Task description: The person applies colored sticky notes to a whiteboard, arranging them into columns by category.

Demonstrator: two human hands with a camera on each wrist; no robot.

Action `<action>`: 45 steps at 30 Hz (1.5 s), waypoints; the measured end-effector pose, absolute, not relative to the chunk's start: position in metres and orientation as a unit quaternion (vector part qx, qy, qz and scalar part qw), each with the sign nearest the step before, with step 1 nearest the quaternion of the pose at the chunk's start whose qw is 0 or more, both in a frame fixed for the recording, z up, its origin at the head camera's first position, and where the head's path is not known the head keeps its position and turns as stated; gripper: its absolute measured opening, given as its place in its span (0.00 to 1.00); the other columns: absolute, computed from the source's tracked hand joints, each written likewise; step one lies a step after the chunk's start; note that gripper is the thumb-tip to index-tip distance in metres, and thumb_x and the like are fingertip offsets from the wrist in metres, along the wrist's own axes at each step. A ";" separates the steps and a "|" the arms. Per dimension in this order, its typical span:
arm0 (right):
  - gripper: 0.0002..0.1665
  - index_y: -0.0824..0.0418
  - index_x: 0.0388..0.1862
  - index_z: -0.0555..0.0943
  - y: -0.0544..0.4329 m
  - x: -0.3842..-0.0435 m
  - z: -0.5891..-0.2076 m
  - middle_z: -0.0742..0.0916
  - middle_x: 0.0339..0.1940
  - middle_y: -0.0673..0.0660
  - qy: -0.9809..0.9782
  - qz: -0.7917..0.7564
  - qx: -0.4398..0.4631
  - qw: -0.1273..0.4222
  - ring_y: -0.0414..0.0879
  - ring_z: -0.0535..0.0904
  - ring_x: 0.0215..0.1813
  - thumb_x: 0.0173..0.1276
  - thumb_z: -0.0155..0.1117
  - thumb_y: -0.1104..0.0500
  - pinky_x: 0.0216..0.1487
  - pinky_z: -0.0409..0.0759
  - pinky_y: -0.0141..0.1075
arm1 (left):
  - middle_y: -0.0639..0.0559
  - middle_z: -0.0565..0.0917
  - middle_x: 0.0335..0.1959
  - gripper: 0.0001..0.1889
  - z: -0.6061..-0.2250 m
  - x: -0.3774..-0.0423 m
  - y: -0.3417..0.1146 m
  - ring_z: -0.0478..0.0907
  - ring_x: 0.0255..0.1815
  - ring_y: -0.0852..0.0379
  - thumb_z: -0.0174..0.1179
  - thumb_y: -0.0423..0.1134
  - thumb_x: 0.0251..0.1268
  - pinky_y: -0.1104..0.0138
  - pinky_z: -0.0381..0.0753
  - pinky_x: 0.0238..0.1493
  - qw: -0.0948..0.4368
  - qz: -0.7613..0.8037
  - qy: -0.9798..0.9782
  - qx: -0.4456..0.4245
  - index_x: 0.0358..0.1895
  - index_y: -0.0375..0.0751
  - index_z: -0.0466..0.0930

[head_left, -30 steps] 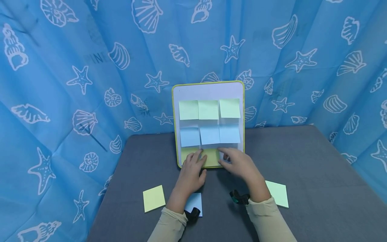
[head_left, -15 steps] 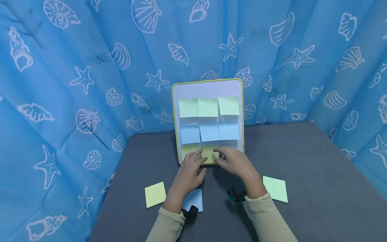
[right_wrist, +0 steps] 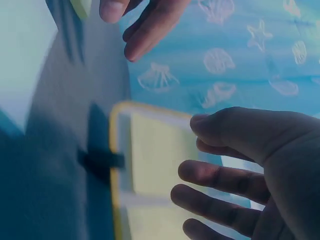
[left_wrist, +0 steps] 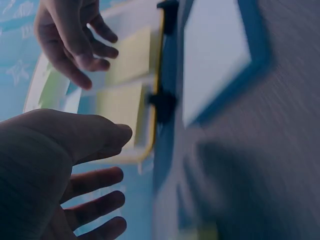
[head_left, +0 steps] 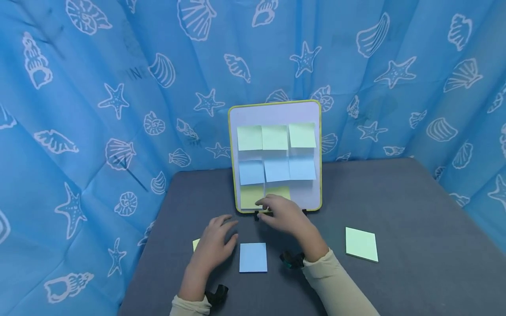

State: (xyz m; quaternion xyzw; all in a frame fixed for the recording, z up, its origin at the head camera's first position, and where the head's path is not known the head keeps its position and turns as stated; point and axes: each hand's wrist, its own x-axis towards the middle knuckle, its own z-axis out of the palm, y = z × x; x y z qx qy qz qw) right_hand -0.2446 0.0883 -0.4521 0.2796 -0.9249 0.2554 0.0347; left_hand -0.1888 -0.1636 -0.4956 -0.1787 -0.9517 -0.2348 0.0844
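My left hand [head_left: 213,243] hovers over the yellow sticky note pad [head_left: 195,244], hiding most of it; its fingers are loosely spread and hold nothing. In front of the whiteboard's lower edge is my right hand [head_left: 286,216], fingers relaxed, nothing between them, covering part of a yellow sticky note [head_left: 280,191]. Another yellow sticky note [head_left: 251,197] is stuck to its left on the whiteboard [head_left: 276,113]. Above these run a row of blue sticky notes [head_left: 276,169] and a row of green ones [head_left: 274,138]. In the right wrist view the fingers [right_wrist: 220,178] stand apart from the notes.
A blue sticky note pad [head_left: 253,257] lies between my hands on the grey tabletop [head_left: 415,219]. To the right is a green pad [head_left: 361,244]. Small black feet [head_left: 256,215] hold up the board. Behind it hangs a blue shell-print curtain [head_left: 150,109].
My left hand has left the board and moved down-left over the yellow pad, uncovering the blue pad. My right hand has drawn back from the second yellow note and shifted left and down.
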 end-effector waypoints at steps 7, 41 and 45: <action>0.19 0.57 0.61 0.88 0.051 -0.235 -0.462 0.90 0.53 0.55 -0.912 0.238 0.335 0.005 0.44 0.86 0.47 0.75 0.71 0.51 0.49 0.87 0.43 | 0.43 0.81 0.69 0.20 -0.502 -0.168 -0.204 0.75 0.71 0.37 0.70 0.40 0.72 0.40 0.75 0.70 0.046 -0.257 -0.961 -0.095 0.64 0.44 0.86; 0.24 0.43 0.65 0.87 -0.054 -0.210 -0.487 0.88 0.58 0.46 -0.885 0.103 0.449 -0.057 0.39 0.82 0.54 0.72 0.75 0.45 0.53 0.85 0.35 | 0.40 0.74 0.76 0.23 -0.508 -0.148 -0.241 0.67 0.79 0.33 0.73 0.44 0.69 0.38 0.68 0.77 -0.053 -0.297 -0.953 -0.032 0.65 0.45 0.86; 0.17 0.46 0.60 0.89 -0.055 -0.211 -0.487 0.89 0.55 0.45 -0.885 0.116 0.447 -0.052 0.38 0.83 0.52 0.74 0.73 0.49 0.52 0.85 0.34 | 0.41 0.75 0.76 0.19 -0.507 -0.149 -0.240 0.68 0.79 0.33 0.70 0.44 0.72 0.39 0.69 0.76 -0.055 -0.296 -0.953 -0.024 0.63 0.46 0.87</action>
